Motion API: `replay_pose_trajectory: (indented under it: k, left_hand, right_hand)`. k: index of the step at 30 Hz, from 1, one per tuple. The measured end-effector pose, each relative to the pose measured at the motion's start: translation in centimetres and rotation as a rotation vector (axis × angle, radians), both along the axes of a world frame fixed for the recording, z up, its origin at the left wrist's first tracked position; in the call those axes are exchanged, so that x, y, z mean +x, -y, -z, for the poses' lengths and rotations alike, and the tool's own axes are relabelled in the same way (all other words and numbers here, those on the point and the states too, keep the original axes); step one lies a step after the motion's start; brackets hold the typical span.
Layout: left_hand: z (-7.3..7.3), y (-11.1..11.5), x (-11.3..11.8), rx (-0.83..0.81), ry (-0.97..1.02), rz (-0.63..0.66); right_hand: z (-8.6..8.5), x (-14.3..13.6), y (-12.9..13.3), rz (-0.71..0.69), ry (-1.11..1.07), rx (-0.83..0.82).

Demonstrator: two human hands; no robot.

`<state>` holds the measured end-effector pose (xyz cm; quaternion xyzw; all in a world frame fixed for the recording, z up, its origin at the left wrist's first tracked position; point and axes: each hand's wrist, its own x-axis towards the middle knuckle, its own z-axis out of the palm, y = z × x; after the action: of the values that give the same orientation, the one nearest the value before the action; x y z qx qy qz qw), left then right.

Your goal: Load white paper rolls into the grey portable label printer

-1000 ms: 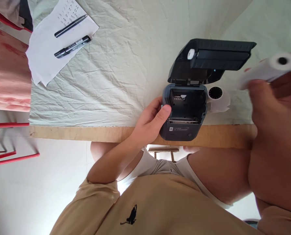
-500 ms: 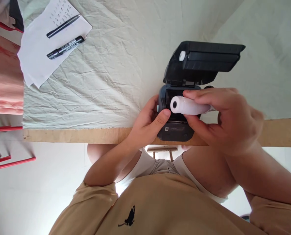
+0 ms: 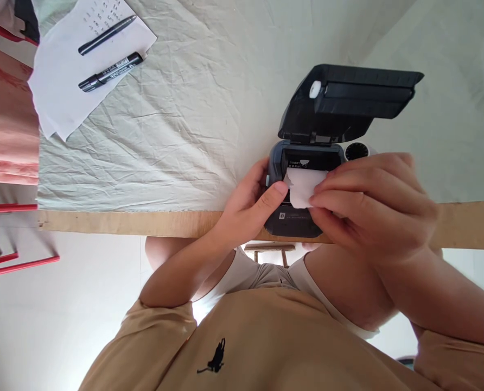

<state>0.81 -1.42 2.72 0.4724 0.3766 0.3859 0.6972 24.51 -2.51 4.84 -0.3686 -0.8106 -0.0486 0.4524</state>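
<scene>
A dark printer-like device (image 3: pixel 293 221) sits at the table's front edge with its black lid (image 3: pixel 348 100) raised. My left hand (image 3: pixel 248 203) grips the device's left side, its thumb over the rim of the open compartment. The fingers of my right hand (image 3: pixel 372 201) are pinched on the right part of a white paper roll (image 3: pixel 305 187), which lies over the open compartment. A loose edge of paper shows near my left thumb. Beyond my right fingers is a white round object with a black face (image 3: pixel 356 151), partly hidden.
White paper sheets (image 3: pixel 58 81) lie at the table's far left, with a black pen (image 3: pixel 107 35) and a black marker (image 3: pixel 110 71) on them. A pale wrinkled cloth (image 3: pixel 177 108) covers the table up to its wooden front edge (image 3: pixel 123 221).
The paper roll has turned, so its round end no longer shows. My right fingers have shifted their hold on it. The device and its lid sit slightly farther right in view.
</scene>
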Motion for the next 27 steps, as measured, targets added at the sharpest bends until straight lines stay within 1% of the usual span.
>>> replay_pose_trajectory:
  k: [5, 9, 11, 12, 13, 15, 17, 18, 19, 21, 22, 24, 27]
  left_hand:
    - [0.5, -0.3, -0.5, -0.031, -0.092, 0.036]
    - [0.4, -0.3, -0.7, -0.047, -0.149, 0.036]
    - [0.3, -0.3, -0.6, -0.053, -0.17, 0.04]
    - [0.3, -0.3, -0.5, -0.054, -0.171, 0.042]
    - [0.4, -0.3, -0.5, -0.051, -0.161, 0.041]
    - [0.6, -0.2, -0.4, -0.049, -0.122, 0.034]
    - [0.9, -0.1, -0.4, -0.043, -0.09, 0.038]
    - [0.9, 0.0, -0.5, -0.039, -0.084, 0.044]
    - [1.0, 0.0, -0.5, -0.037, -0.082, 0.05]
    - [1.0, 0.1, -0.7, -0.034, -0.082, 0.056]
    - [1.0, 0.2, -0.7, -0.036, -0.084, 0.054]
    - [1.0, 0.2, -0.8, -0.04, -0.087, 0.05]
    - [1.2, 0.2, -0.9, -0.052, -0.09, 0.063]
  right_hand:
    - [-0.5, 0.9, 0.2, -0.173, 0.128, -0.085]
    - [-0.5, 1.5, 0.1, -0.231, 0.142, -0.091]
    - [-0.2, 1.7, 0.0, -0.207, 0.062, -0.074]
    - [0.0, 1.8, -0.1, -0.173, 0.001, -0.058]
    - [0.1, 2.0, -0.1, -0.112, -0.061, -0.05]
    - [0.1, 2.3, -0.1, 0.063, -0.141, -0.049]
    - [-0.2, 2.5, 0.0, 0.235, -0.158, -0.133]
    - [-0.3, 2.6, 0.0, 0.277, -0.152, -0.197]
    - [-0.4, 2.7, 0.0, 0.272, -0.139, -0.254]
    - [-0.2, 2.9, -0.2, 0.177, -0.101, -0.338]
    - [0.0, 3.0, -0.5, 0.124, -0.085, -0.345]
    - [0.6, 3.2, -1.0, 0.058, -0.092, -0.298]
    - [1.4, 3.1, -1.6, 0.056, -0.197, -0.13]
